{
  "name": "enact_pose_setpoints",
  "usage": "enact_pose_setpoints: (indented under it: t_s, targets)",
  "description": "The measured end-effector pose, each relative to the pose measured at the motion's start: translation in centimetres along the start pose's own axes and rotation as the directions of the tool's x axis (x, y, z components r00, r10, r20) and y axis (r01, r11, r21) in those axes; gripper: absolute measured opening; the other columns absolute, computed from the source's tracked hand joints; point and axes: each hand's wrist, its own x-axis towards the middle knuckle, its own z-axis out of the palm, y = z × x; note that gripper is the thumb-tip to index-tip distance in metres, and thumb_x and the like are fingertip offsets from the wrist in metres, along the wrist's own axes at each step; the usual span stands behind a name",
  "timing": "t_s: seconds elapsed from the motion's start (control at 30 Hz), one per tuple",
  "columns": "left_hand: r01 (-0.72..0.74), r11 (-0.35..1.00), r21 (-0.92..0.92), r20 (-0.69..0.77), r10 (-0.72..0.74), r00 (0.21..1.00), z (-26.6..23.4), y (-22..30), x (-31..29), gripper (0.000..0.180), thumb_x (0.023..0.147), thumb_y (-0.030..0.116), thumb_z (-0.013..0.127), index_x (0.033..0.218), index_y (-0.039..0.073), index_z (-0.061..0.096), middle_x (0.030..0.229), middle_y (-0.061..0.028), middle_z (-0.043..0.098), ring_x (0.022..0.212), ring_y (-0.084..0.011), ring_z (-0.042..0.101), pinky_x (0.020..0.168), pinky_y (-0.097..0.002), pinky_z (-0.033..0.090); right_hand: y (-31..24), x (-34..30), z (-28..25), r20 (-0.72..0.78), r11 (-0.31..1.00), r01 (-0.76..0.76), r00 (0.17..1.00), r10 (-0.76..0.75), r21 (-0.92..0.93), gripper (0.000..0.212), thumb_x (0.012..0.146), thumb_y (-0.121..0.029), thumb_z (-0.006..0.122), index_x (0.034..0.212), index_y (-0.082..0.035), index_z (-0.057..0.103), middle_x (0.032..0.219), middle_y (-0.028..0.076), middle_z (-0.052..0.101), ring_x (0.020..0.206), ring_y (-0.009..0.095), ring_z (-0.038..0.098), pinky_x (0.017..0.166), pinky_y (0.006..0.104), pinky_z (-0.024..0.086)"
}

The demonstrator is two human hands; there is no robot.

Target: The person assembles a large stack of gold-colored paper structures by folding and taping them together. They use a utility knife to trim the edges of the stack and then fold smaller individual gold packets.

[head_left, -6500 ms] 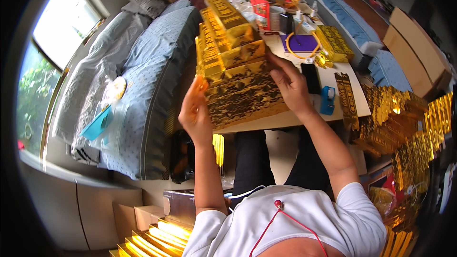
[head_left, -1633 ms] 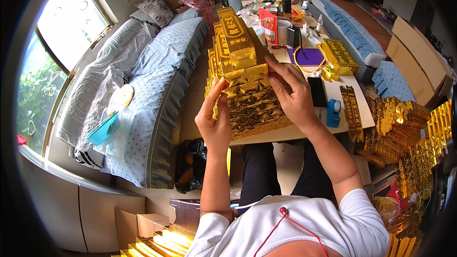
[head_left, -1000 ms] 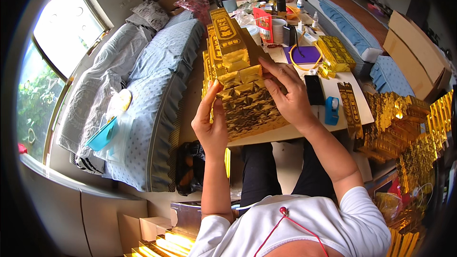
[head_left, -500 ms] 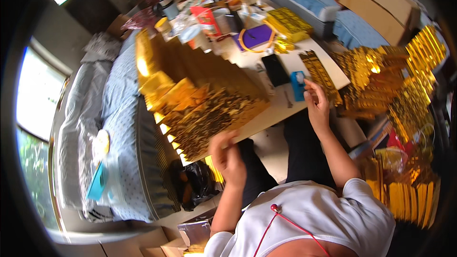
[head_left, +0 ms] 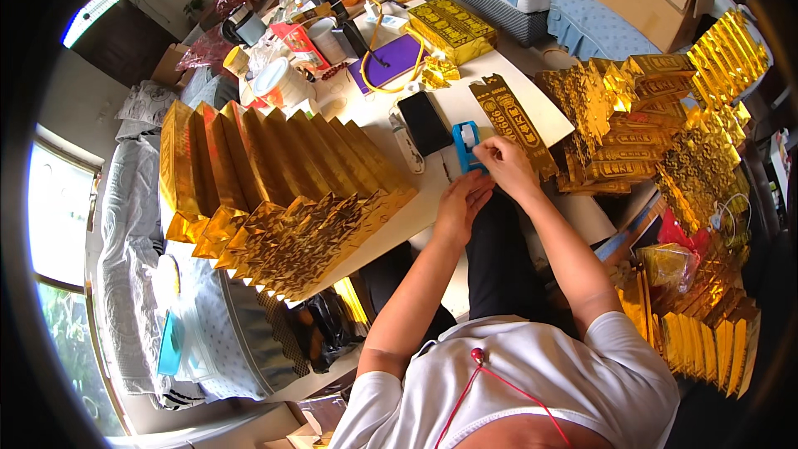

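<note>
A blue tape dispenser [head_left: 466, 148] with a white roll lies near the table's front edge. My right hand [head_left: 509, 165] is at its side, fingertips pinched together against the near end; what is between them is too small to tell. Just below, my left hand [head_left: 465, 204] reaches up with its fingers stretched out, their tips close to the dispenser's near end. A dark phone [head_left: 424, 123] lies left of the dispenser. To its right is a flat gold strip [head_left: 512, 123] with cut-out patterns. A large stack of folded gold paper [head_left: 291, 175] stands left of my hands.
More gold paper stacks [head_left: 632, 137] rise beyond the table's right edge. Behind the phone are a purple flat item [head_left: 391, 65], a yellow ring and a gold package [head_left: 453, 27]. Tubs and bottles crowd the table's far end. A blue-covered couch [head_left: 220, 324] stands at the left.
Both hands have come together at the tape dispenser: my left hand moved up and right from beside the gold stack, my right hand closed in on it. The view has also shifted.
</note>
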Motion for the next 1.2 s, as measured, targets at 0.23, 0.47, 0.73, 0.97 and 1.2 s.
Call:
enact_pose_setpoints:
  t_s: [0.23,0.47,0.73,0.97,1.2]
  targets:
    - [0.09,0.995,-0.035,-0.088,-0.093,0.992,0.0,0.4,1.7,0.036,0.101,0.017,0.044,0.124,-0.006,0.058,0.121,-0.0193,0.065,0.118,-0.028,0.061,0.106,-0.038,0.048,1.7,1.7,1.5,0.067,0.976,-0.208,0.977,0.204,0.066,0.042,0.089,-0.041,0.071,0.097,0.0,0.07,0.091,0.014,0.073,0.083,0.026,0.07,0.075,0.0363,0.053]
    - [0.118,0.986,-0.121,-0.093,-0.13,0.987,-0.2,-0.4,2.0,0.034,0.101,0.017,0.044,0.121,-0.005,0.059,0.121,-0.019,0.066,0.117,-0.0283,0.062,0.106,-0.0379,0.048,0.3,1.0,0.6,0.06,0.958,-0.267,0.96,0.274,-0.107,0.041,0.091,-0.044,0.067,0.099,-0.004,0.071,0.092,0.012,0.074,0.085,0.027,0.071,0.077,0.0385,0.053]
    - [0.1,0.984,-0.148,-0.098,-0.115,0.988,0.0,-0.8,2.1,0.035,0.104,0.018,0.042,0.126,-0.005,0.056,0.12,-0.0186,0.065,0.114,-0.0275,0.064,0.104,-0.0367,0.049,1.4,0.9,1.1,0.042,0.978,-0.2,0.979,0.198,0.054,0.034,0.092,-0.038,0.067,0.1,-0.005,0.071,0.087,0.01,0.072,0.079,0.022,0.069,0.071,0.0342,0.052]
    - [0.101,0.981,-0.165,-0.057,-0.112,0.992,-1.3,-1.6,2.3,0.034,0.101,0.016,0.044,0.126,-0.004,0.055,0.122,-0.0177,0.065,0.116,-0.0276,0.062,0.105,-0.0374,0.049,1.8,1.1,0.2,0.406,0.629,-0.513,0.856,0.321,0.584,0.023,0.094,-0.03,0.069,0.094,-0.007,0.071,0.071,-0.004,0.054,0.06,0.004,0.043,0.047,0.0206,0.031]
    - [0.095,0.982,-0.164,-0.106,-0.114,0.988,-0.2,-1.2,2.0,0.031,0.1,0.016,0.046,0.119,-0.003,0.06,0.117,-0.0174,0.068,0.114,-0.0267,0.064,0.102,-0.0351,0.049,1.4,1.5,1.1,0.294,0.734,-0.475,0.879,0.375,0.485,0.024,0.091,-0.03,0.072,0.091,-0.006,0.07,0.069,-0.002,0.056,0.055,0.005,0.046,0.046,0.0226,0.033]
